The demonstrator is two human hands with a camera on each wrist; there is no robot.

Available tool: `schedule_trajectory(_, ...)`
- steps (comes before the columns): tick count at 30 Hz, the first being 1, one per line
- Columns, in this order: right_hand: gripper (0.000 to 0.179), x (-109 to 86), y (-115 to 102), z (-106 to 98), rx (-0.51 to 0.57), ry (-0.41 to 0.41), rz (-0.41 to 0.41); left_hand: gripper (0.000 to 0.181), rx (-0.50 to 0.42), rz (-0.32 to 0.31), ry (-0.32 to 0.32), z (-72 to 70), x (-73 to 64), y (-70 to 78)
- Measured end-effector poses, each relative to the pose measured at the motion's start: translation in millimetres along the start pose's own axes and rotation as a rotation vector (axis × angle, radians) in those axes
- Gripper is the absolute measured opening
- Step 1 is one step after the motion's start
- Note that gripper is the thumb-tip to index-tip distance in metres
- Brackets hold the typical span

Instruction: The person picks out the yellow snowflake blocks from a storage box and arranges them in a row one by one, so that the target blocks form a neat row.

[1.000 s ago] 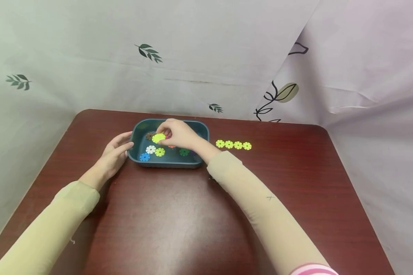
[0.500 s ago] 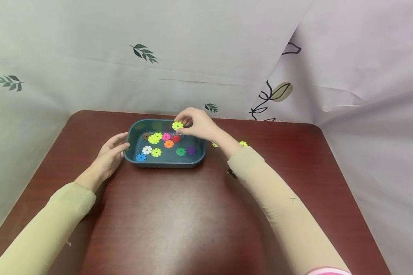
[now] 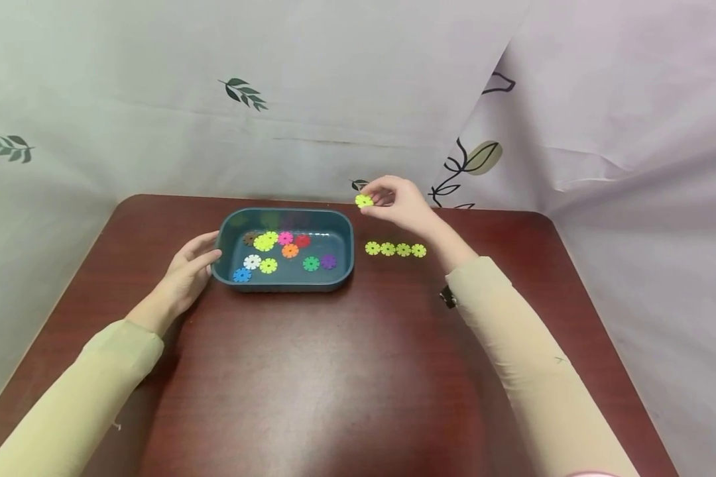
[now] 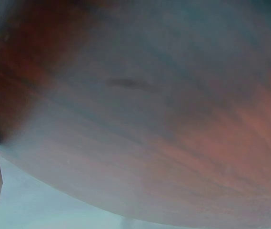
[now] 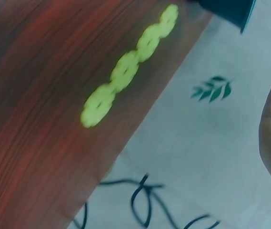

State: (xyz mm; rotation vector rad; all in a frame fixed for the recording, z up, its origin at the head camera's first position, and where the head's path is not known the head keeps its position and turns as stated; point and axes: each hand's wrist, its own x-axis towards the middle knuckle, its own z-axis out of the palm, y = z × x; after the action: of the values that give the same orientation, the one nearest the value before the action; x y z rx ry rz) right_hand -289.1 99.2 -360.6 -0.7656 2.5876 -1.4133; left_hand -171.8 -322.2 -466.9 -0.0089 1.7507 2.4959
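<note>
1. right hand point(image 3: 407, 207): narrowed fingers pinch a yellow disc point(image 3: 364, 201) near the far right corner of the tray point(image 3: 283, 287).
2. left hand point(image 3: 185, 275): loosely extended fingers touch the tray's left side.

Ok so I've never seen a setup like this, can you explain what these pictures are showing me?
There's no machine here, just someone working bare-handed. The wide picture comes from a camera on the head, looking down. The other two come from wrist cameras: the left is mostly blurred, the right shows part of the table with a row of four yellow discs. In the wide picture, that row lies right of a dark blue tray holding flower-shaped discs in various colours. The left hand rests against the tray's left end. The right hand pinches another yellow disc, apart from the row.
</note>
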Motion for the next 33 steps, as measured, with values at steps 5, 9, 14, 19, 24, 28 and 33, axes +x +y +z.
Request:
schedule_trajectory(5,0.034,-13.5,13.9,-21.7,-0.019,0.046,0.043,0.034,-0.018,0.007,-0.003,0.6,0.9,-0.2)
schedule_trajectory(9,0.034,-25.2,26.2,-34.4,-0.035,0.078,0.086,0.035,-0.014,0.009,-0.003,0.4,1.3,-0.4)
schedule_trajectory(14,0.034,-37.3,42.6,-46.1,-0.075,0.086,0.137,0.034,0.002,0.004,0.005,-0.8,0.3,-0.1)
schedule_trajectory(19,0.035,-49.5,60.3,-55.5,-0.132,0.076,0.162,0.035,-0.032,0.016,-0.001,-0.7,0.5,0.0)
schedule_trajectory(24,0.035,-63.8,77.4,-59.8,-0.170,0.086,0.208,0.035,-0.034,0.014,0.001,-0.2,0.0,0.8)
schedule_trajectory(28,0.035,-73.3,90.7,-61.9,-0.192,0.099,0.224,0.035,-0.026,0.014,0.001,0.2,-0.3,1.0)
schedule_trajectory(33,0.034,-82.2,108.4,-62.6,-0.214,0.095,0.244,0.035,-0.015,0.018,0.000,0.3,-0.4,0.2)
